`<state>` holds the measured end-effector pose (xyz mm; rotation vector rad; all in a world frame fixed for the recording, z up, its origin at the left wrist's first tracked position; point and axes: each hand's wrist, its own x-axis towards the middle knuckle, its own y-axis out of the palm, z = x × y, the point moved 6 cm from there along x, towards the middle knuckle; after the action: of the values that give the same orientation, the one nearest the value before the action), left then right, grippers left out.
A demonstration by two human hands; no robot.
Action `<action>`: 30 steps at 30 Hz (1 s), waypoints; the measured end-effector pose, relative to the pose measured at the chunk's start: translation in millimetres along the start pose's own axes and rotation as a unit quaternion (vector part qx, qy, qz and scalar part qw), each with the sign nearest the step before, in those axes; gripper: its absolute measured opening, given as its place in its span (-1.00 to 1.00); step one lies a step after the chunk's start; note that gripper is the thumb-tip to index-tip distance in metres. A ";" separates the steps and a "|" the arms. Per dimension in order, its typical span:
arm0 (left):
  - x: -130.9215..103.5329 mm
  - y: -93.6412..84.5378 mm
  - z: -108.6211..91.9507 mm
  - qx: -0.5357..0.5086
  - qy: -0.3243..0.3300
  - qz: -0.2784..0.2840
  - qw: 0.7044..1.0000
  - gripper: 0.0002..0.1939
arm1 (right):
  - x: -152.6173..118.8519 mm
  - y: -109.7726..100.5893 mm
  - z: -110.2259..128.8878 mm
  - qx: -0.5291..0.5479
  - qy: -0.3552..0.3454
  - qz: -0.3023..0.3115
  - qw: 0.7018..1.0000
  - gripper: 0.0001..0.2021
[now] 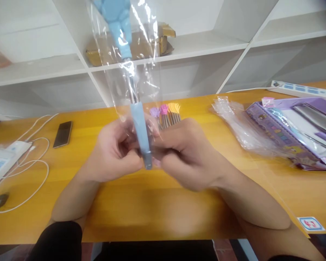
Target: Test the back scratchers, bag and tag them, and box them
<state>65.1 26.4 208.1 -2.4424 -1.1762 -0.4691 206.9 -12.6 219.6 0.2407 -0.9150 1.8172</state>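
Observation:
A blue back scratcher (140, 121) stands nearly upright in front of me inside a clear plastic sleeve (152, 72). Its blue head is at the top, partly out of frame, with a metal rod below it and a blue handle ending in a grey tip. My left hand (116, 152) is closed at the left of the handle, fingers curled behind it, gripping the sleeve's lower part. From the right, my right hand (190, 156) is closed on the same lower part, thumb and fingers pinched together. Some fingertips are hidden behind the handle and slightly blurred.
Behind my hands lie several back scratchers with purple, pink and yellow heads (174, 108). Clear plastic sleeves (241, 127) lie beside a purple box (282, 134) at right. A phone (62, 134), white cables (47, 170) and a power strip (8, 159) are at left. White shelves hold a cardboard box (163, 41).

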 end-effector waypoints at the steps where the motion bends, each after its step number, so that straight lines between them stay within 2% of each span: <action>1: 0.3 -0.6 -1.2 0.005 -0.001 -0.001 1.000 -0.70 | 0.5 0.0 -2.6 0.026 0.002 0.014 1.000 -0.82; 5: 0.4 -3.7 -3.3 0.018 -0.013 -0.005 1.000 -0.71 | -0.4 -1.3 -18.9 0.105 0.015 0.029 0.994 -0.74; 8: 1.2 -4.2 -1.7 0.011 -0.025 0.011 1.000 -0.65 | -2.1 -0.6 -29.1 0.166 0.039 0.020 0.985 -0.58; 11: 5.6 -6.6 3.1 0.004 -0.038 0.020 0.999 -0.70 | -0.3 2.8 -31.9 0.190 0.083 0.030 0.978 -0.43; 13: 10.9 -9.9 9.1 -0.008 -0.054 0.025 0.998 -0.73 | 3.1 5.0 -32.2 0.159 0.115 0.050 0.979 -0.45; 15: 17.6 -17.8 17.0 -0.018 -0.078 0.004 0.997 -0.71 | 7.5 5.6 -33.1 0.123 0.133 0.069 0.981 -0.47; 19: 29.4 -48.1 27.4 0.002 -0.079 -0.127 0.989 -0.58 | 14.2 6.2 -40.2 0.062 0.136 0.119 0.982 -0.46; 22: 35.2 -63.0 32.0 0.005 -0.054 -0.176 0.983 -0.58 | 13.6 9.3 -47.9 0.015 0.139 0.183 0.973 -0.50; 26: 40.7 -64.3 42.5 0.017 -0.053 -0.159 0.986 -0.60 | 7.4 14.0 -54.4 -0.019 0.147 0.283 0.948 -0.56; 30: 43.3 -59.3 51.7 0.035 -0.074 -0.126 0.989 -0.66 | 7.2 10.3 -74.6 -0.083 0.161 0.300 0.937 -0.50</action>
<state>50.2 114.0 194.5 -2.3119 -1.5464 -0.3151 213.0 41.7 167.2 -0.4851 -0.9604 2.2245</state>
